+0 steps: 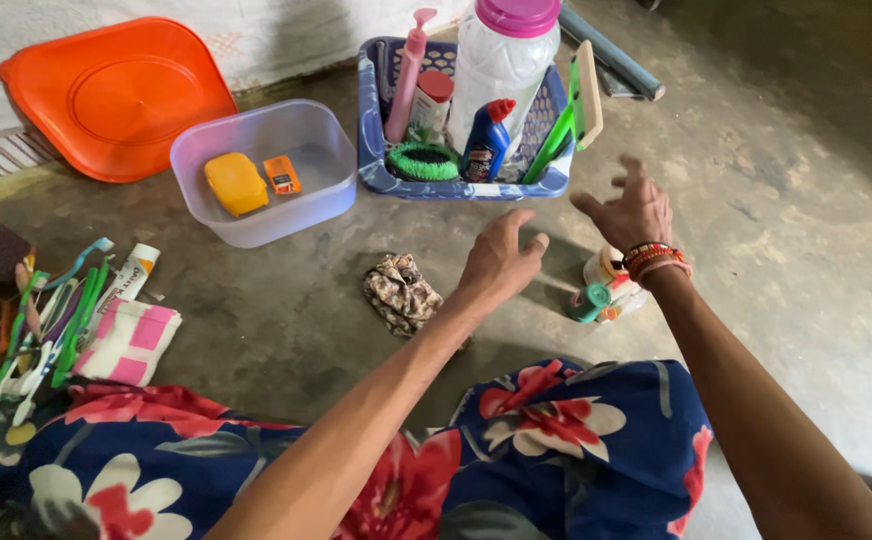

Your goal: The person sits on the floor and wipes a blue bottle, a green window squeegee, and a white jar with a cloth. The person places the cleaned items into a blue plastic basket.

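Both hands empty, fingers spread loose: left hand and right hand raised over the floor, stretched toward the blue basket, crammed upright with bottles and brushes. Basket just ahead, untouched. Small bottle lying under the right wrist; crumpled cloth beside the left forearm.

A bare grey concrete floor, stained and scuffed (darker towards the far right corner), meets a pale patterned cloth wall at the back.
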